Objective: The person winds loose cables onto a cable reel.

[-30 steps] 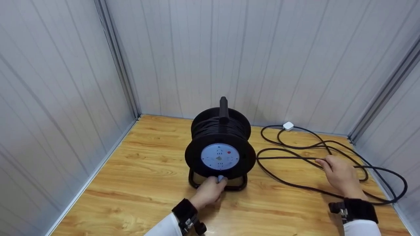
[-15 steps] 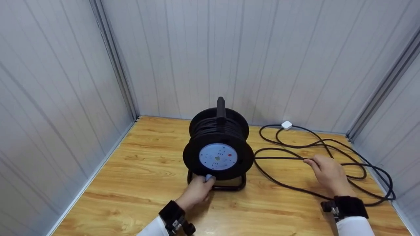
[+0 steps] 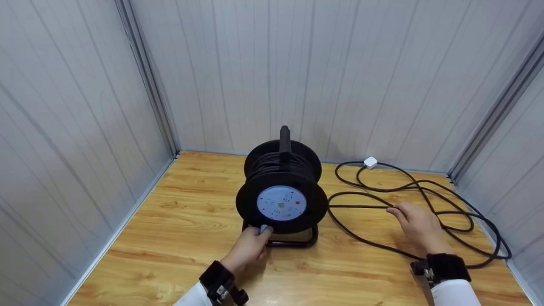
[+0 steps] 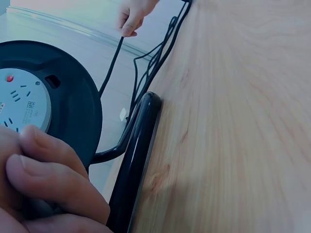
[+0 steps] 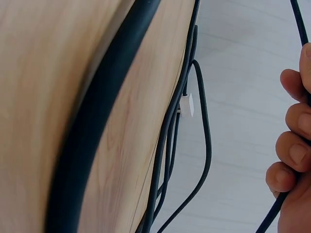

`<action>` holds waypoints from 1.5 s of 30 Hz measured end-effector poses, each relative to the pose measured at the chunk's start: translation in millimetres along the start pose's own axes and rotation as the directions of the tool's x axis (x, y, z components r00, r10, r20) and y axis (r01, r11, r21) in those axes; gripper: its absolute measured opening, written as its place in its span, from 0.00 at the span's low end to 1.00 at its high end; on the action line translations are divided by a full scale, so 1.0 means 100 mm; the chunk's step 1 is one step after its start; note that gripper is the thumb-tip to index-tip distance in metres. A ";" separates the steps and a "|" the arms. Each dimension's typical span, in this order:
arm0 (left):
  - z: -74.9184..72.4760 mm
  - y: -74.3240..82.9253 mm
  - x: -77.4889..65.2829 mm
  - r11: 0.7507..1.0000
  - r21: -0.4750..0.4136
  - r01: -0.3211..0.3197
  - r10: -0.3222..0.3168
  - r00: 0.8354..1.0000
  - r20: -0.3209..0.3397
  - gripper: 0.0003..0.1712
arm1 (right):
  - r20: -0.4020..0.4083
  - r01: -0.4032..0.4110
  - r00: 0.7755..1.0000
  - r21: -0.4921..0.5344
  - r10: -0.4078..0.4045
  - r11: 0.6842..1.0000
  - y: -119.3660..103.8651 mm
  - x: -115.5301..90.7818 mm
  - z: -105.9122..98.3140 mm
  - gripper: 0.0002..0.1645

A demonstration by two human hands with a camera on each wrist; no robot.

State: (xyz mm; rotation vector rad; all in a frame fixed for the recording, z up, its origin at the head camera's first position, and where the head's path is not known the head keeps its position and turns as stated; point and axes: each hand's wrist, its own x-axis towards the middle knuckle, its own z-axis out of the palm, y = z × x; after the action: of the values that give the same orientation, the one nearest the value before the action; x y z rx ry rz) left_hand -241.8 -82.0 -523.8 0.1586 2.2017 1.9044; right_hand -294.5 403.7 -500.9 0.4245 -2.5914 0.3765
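Observation:
A black cable reel (image 3: 243, 202) with a round pale socket panel (image 3: 281, 203) stands upright on its tubular frame (image 3: 293, 244). My left hand (image 3: 250, 244) grips a light-coloured crank knob (image 3: 264, 228) at the lower left of the reel's front disc. In the left wrist view its curled fingers (image 4: 53, 182) cover most of that knob. My right hand (image 3: 418, 223) holds the black cable (image 3: 357, 206), which runs straight from the reel to the fingers. The right wrist view shows the fingers (image 5: 291, 145) wrapped round it.
Loose cable loops (image 3: 457, 195) lie on the wooden tabletop (image 3: 178, 238) at the right. A white plug (image 3: 370, 162) sits by the back wall (image 3: 238, 76). Panelled walls close in the left, back and right sides.
The left hand and knob have moved left along the bottom of the reel, and the socket panel has turned clockwise. The right hand has come left towards the reel, drawing the loose loops with it.

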 end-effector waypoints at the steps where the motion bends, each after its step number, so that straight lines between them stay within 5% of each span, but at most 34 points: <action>1: -0.01 0.00 0.00 1.000 -0.002 0.005 -0.005 1.000 -0.003 0.33 | 0.002 0.000 1.000 -0.002 0.000 1.000 -0.01 0.00 0.01 0.19; 14: -0.12 0.01 -0.01 1.000 -0.012 0.013 -0.014 1.000 -0.018 0.31 | 0.024 0.022 0.999 0.020 -0.023 1.000 -0.06 0.03 0.07 0.15; 33: -0.19 0.05 -0.07 0.999 -0.032 -0.012 0.008 0.989 -0.145 0.31 | 0.099 0.027 0.995 0.030 -0.029 0.999 -0.21 0.05 0.20 0.12; 45: -0.27 0.16 -0.12 0.964 -0.265 -0.018 -0.023 0.988 -0.151 0.31 | 0.098 0.063 0.993 0.078 -0.070 0.995 -0.39 0.13 0.29 0.12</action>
State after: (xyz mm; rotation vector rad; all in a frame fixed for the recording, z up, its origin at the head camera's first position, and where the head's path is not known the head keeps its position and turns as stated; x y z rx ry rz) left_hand -238.2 -108.4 -503.7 -0.0376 2.0051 2.2545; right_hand -303.3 354.9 -511.8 0.5684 -2.6584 0.4407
